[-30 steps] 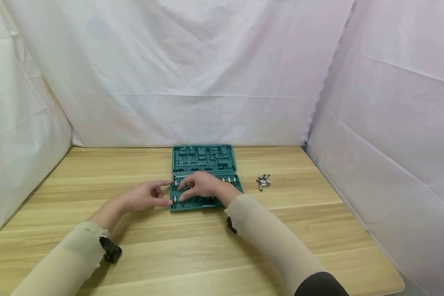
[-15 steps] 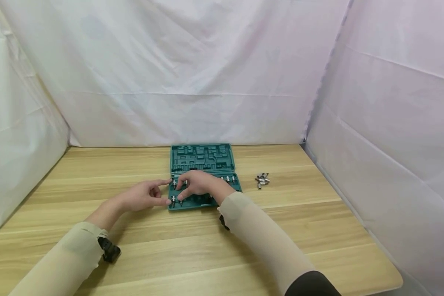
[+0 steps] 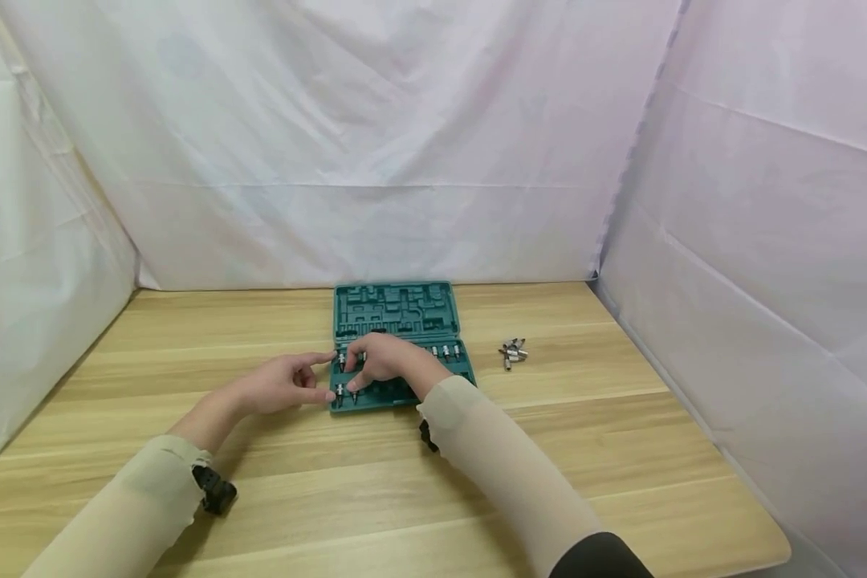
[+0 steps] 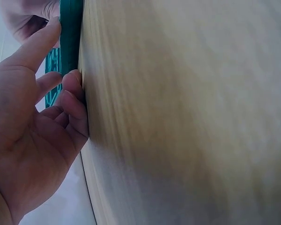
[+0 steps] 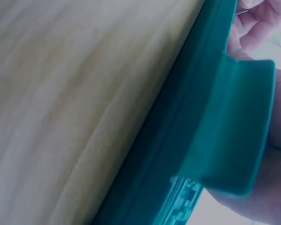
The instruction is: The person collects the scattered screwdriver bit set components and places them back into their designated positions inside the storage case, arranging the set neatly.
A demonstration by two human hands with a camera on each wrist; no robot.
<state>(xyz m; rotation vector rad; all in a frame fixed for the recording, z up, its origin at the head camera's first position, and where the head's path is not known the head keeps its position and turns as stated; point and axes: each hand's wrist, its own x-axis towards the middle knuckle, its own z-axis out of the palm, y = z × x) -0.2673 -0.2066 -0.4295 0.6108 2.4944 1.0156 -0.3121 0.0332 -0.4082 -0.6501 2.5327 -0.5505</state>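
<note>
white cloth [image 3: 405, 144] hangs behind the desk [image 3: 376, 490], where one green case [image 3: 397, 309] lies open. of my two hands, the left hand [image 3: 282, 384] keeps no hold, its grip apart, thumb and forefinger touching the case's left edge; the right hand [image 3: 386, 359] bends over the case, thumb and forefinger tips apart, though whether anything is pinched i cannot tell. uneven pressing could, i judge, skid the case and unseat bits. i count at least seven seated bits [image 3: 446, 352]; the loose bits [image 3: 513, 353] to the right overlap too much to count.

Open green case [image 3: 383, 399], lid [image 3: 396, 307] to the rear, silvery bits [image 3: 446, 352], apparently dark-tipped, in near half
</note>
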